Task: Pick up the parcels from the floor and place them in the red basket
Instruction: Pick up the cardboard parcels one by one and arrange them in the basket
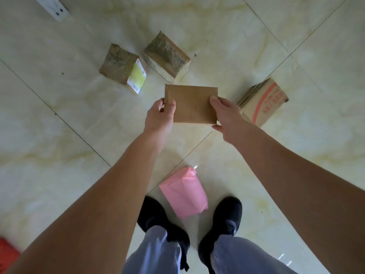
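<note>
Both arms stretched forward and down, forearms bare. Left hand (pixel 160 115) pinches left edge of the brown parcel (pixel 191 103), thumb on top. Right hand (pixel 227 115) grips its right edge, fingers curled under.

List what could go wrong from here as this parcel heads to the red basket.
The brown parcel is pinched only at its edges by the left hand and right hand, so it may slip. The pink parcel lies between the shoes, a likely trip hazard. The red basket sits barely in view, so a blind drop could miss.
</note>
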